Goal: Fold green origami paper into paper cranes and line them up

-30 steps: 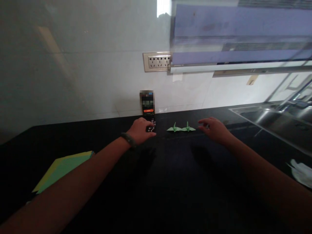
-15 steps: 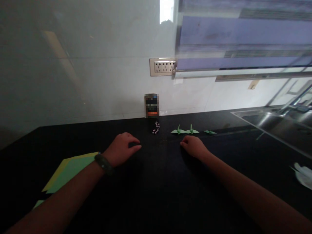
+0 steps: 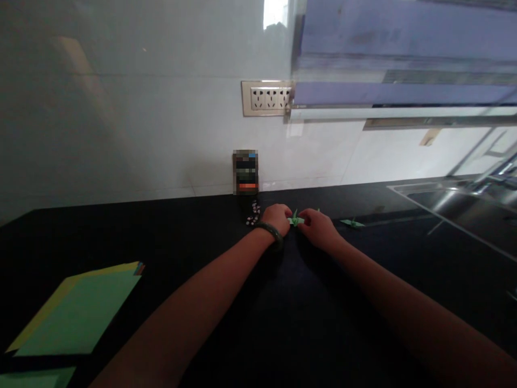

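A green origami crane [image 3: 295, 220] stands on the black countertop [image 3: 258, 323], its wings spread to both sides. At its left wing, my left hand [image 3: 276, 218] has its fingers closed, with a dark bangle [image 3: 270, 231] on the wrist. My right hand [image 3: 319, 227] pinches the other wing tip. Behind my right hand a second crane is almost wholly hidden; just a small tip [image 3: 319, 210] shows. Farther right sits another green paper crane [image 3: 353, 223], apart from both hands.
Green and yellow paper sheets [image 3: 81, 312] lie at the left, more green paper [image 3: 36, 378] nearer. A phone-like object [image 3: 245, 172], pixelated, leans on the wall beside a beaded strand [image 3: 253, 214]. A metal sink [image 3: 407, 189] is at the right, a socket panel [image 3: 247, 99] above.
My left hand has moved right, from bare countertop to the crane, and its fingers have closed. My right hand has shifted slightly to the crane's right wing. The view has moved somewhat.
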`<state>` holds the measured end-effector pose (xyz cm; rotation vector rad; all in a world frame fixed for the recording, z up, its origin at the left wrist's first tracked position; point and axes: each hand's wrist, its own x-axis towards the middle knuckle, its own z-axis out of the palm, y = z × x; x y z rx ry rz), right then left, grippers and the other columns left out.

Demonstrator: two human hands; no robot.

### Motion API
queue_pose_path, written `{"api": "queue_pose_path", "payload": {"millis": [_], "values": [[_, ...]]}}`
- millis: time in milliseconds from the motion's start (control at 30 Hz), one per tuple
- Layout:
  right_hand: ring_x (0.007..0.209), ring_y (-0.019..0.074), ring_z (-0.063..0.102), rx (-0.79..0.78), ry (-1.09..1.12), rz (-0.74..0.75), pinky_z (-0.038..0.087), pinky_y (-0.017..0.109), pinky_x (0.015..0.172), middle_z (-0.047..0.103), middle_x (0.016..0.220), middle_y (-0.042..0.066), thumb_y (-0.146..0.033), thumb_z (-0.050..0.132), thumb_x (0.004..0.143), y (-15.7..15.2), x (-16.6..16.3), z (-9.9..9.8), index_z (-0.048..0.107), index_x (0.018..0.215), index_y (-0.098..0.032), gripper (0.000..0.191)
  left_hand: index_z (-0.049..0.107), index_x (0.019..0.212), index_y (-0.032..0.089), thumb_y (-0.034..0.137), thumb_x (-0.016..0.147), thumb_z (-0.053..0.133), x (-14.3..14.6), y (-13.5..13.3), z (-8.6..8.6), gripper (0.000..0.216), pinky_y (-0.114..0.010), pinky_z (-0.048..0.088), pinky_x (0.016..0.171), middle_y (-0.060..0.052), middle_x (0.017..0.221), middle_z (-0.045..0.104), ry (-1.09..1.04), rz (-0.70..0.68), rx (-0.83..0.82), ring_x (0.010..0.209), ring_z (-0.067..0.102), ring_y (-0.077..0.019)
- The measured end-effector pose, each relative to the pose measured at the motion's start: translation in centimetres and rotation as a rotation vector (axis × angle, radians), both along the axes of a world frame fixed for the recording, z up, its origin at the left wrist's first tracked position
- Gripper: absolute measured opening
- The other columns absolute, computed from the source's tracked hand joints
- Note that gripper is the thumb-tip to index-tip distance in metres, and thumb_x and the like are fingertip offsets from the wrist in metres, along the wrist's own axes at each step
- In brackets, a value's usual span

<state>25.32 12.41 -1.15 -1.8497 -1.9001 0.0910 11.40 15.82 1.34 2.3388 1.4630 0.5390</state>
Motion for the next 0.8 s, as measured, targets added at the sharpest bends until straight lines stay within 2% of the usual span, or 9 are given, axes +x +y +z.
{"api": "queue_pose_path", "payload": {"millis": [300, 567, 800], "values": [[0.064, 0.0154, 0.058, 0.005, 0.034, 0.047, 0.040, 0.024, 0.061, 0.066, 0.072, 0.003, -0.021, 0.050, 0.075, 0.4, -0.1, -0.3, 0.066, 0.087, -0.019, 0.019, 0.067, 0.083, 0.016, 0.012, 0.068, 0.055, 1.4, 0.5, -1.4, 0.020, -0.024, 0.045, 0.070, -0.005, 0.087, 0.069, -0.086, 0.023, -0.023, 0.081, 0.061, -0.0162], [0.072, 0.0171, 0.061, 0.017, 0.054, 0.043, 0.042, 0.025, 0.064, 0.069, 0.079, 0.003, -0.022, 0.049, 0.078, 0.5, 0.1, -0.9, 0.067, 0.088, -0.021, 0.021, 0.065, 0.087, 0.017, 0.017, 0.070, 0.058, 1.3, 0.7, -2.8, 0.019, -0.022, 0.046, 0.071, -0.003, 0.088, 0.069, -0.181, 0.040, -0.024, 0.081, 0.061, -0.0139], [0.079, 0.0188, 0.062, 0.012, 0.042, 0.052, 0.042, 0.026, 0.068, 0.070, 0.085, 0.005, -0.024, 0.047, 0.081, 0.3, 0.1, -0.5, 0.068, 0.088, -0.020, 0.023, 0.068, 0.088, 0.016, 0.019, 0.072, 0.057, 1.2, 0.7, -3.0, 0.020, -0.022, 0.046, 0.072, -0.004, 0.087, 0.070, -0.201, 0.014, -0.027, 0.080, 0.062, -0.0137]]}}
